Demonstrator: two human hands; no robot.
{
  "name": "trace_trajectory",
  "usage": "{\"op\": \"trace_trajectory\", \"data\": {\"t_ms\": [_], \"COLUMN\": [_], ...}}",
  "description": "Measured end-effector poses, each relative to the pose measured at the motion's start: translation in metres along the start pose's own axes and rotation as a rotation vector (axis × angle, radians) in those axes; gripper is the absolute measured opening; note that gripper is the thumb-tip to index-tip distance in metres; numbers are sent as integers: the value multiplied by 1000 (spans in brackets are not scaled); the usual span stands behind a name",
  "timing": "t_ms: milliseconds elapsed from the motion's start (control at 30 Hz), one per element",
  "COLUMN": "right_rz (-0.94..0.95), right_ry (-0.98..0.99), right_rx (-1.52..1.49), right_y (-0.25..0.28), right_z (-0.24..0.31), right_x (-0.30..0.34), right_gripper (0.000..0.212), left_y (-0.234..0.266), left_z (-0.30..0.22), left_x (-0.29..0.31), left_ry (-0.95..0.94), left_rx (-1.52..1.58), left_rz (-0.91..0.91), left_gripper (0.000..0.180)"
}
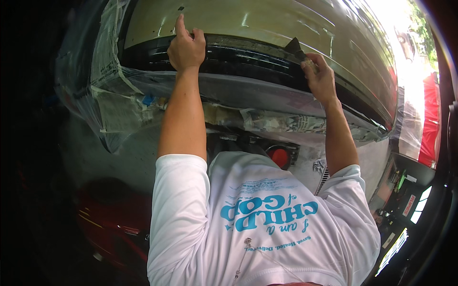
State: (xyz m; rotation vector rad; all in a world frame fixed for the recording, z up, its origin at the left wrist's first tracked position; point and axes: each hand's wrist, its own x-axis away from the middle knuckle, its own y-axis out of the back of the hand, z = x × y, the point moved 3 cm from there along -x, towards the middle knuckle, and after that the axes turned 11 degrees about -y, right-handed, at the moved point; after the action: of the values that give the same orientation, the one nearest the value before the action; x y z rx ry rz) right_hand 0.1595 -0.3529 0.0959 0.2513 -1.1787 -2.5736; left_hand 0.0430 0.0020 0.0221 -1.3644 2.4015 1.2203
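Observation:
A glossy olive-gold vehicle panel (214, 23) curves across the upper part of the head view, with a black band (238, 58) along its near edge. Over this band, toward the left, is my left hand (186, 50). Its index finger stretches out onto the panel, just short of a small dark square hole (181, 8), while the other fingers curl in; I see nothing held. Farther right, my right hand (320, 78) grips a scraper (295, 47) with a dark triangular blade. The blade lies at the seam between the panel and the band; whether it touches cannot be made out.
Masking paper (106, 62) and clear plastic sheeting (257, 86) wrap the panel's left end and near side. Newspaper strips (286, 123) run below. A round red object (279, 156) is near my body. A dark red glossy vehicle part (112, 224) stands lower left; a cluttered bench (405, 186) lies right.

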Motion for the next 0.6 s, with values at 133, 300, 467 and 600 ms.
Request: {"op": "trace_trajectory", "data": {"t_ms": [133, 300, 467, 600], "right_rz": [-119, -114, -96, -72], "right_ry": [312, 344, 311, 296], "right_rx": [296, 402, 467, 439], "right_y": [-14, -22, -18, -7], "right_z": [17, 15, 23, 35], "right_x": [9, 17, 10, 12], "right_gripper": [38, 43, 44, 36], "left_y": [-3, -2, -6, 0], "left_z": [5, 3, 11, 11], "left_x": [1, 2, 2, 3], "left_ry": [-35, 53, 25, 36], "left_rx": [-18, 11, -9, -22], "left_rz": [-44, 20, -21, 1], "left_gripper": [58, 59, 60, 59]}}
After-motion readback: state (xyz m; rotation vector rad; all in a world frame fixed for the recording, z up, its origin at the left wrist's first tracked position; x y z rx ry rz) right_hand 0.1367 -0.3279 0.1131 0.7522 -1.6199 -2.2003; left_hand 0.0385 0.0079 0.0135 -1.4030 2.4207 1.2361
